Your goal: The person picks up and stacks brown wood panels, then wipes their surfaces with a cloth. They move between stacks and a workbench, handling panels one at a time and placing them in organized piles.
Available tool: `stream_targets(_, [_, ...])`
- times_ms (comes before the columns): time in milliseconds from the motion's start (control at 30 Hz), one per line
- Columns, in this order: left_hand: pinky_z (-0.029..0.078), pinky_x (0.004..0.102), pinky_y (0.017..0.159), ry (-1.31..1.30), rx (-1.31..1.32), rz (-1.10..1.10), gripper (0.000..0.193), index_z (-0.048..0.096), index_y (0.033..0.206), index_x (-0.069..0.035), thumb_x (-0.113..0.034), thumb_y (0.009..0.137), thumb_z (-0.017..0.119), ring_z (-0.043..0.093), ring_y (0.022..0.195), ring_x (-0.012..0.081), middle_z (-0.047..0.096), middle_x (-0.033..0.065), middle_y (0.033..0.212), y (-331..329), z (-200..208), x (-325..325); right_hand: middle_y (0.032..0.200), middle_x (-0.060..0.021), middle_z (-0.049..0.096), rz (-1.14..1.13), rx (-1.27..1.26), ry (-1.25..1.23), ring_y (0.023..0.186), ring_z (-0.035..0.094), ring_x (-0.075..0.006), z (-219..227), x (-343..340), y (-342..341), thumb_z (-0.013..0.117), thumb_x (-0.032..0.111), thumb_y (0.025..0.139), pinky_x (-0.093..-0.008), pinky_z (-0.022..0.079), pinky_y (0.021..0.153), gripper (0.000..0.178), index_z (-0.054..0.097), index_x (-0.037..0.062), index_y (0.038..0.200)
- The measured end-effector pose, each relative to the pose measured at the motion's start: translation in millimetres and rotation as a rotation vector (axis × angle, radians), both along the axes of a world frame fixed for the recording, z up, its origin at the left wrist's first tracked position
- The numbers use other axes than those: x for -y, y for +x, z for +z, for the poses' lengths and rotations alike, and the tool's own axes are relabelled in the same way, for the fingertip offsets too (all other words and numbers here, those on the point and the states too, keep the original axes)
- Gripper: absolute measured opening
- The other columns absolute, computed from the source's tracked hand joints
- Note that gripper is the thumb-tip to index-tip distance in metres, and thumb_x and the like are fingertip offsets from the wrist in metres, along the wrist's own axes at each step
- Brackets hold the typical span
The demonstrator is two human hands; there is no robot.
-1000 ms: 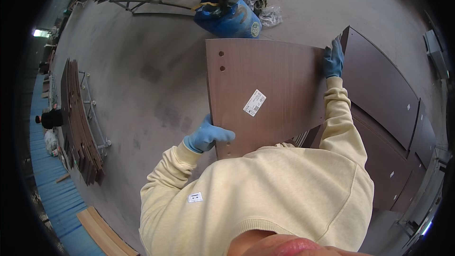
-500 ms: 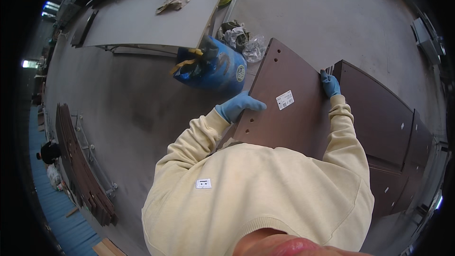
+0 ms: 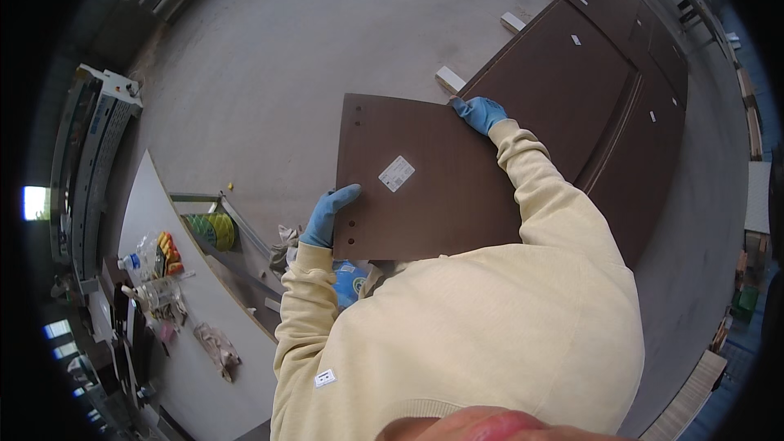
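A dark brown wooden panel (image 3: 445,208) is held in front of my chest, with a white label (image 3: 397,174) on its face and small round holes along its left side. My left hand (image 3: 328,214), in a blue glove, grips the left edge with the thumb on the face; its other fingers are hidden behind. At the far right corner my right hand (image 3: 482,113), gloved in blue too, is closed on the panel's edge. Just beyond that hand lie large stacked brown panels (image 3: 547,65) with small white labels. The panel's near edge is partly covered by my sleeve and chest.
White-ended supports (image 3: 449,79) stick out from under the stack. To the left stands a pale worktable (image 3: 196,294) bearing bottles, gloves and a rag. A blue drum (image 3: 349,282) shows partly below the panel. A long machine (image 3: 90,155) stands at far left.
My body and view have turned right, so the worktable now lies at lower left and the stack ahead at right. The panel has swung round with me, still in both hands.
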State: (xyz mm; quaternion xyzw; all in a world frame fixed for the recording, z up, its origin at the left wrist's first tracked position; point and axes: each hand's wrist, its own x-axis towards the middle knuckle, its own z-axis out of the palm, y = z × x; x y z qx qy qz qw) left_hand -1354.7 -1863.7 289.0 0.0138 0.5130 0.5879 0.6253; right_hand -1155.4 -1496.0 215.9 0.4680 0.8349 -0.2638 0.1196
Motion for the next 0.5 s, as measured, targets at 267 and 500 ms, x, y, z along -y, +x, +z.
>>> stream_targets(267, [0.059, 0.0308, 0.080, -0.115, -0.133, -0.138, 0.050, 0.068, 0.121, 0.005, -0.037, 0.094, 0.076, 0.071, 0.090, 0.0171, 0.074, 0.0108, 0.109, -173, -9, -165, 0.119, -0.0296, 0.070, -0.128, 0.008, 0.053, 0.117, 0.064, -0.0466, -11, -143, -121, 0.029, 0.080, 0.096, -0.0489, 0.050, 0.101, 0.094, 0.076, -0.0004, 0.112])
stream_targets(500, [0.057, 0.0280, 0.077, -0.154, -0.202, -0.377, 0.049, 0.069, 0.120, 0.003, -0.039, 0.095, 0.075, 0.069, 0.089, 0.0147, 0.072, 0.0071, 0.107, -318, -52, -328, 0.120, -0.0276, 0.070, -0.347, 0.107, -0.063, 0.119, 0.064, -0.0454, -48, -276, -198, 0.029, 0.081, 0.096, -0.0486, 0.049, 0.104, 0.095, 0.076, 0.0005, 0.113])
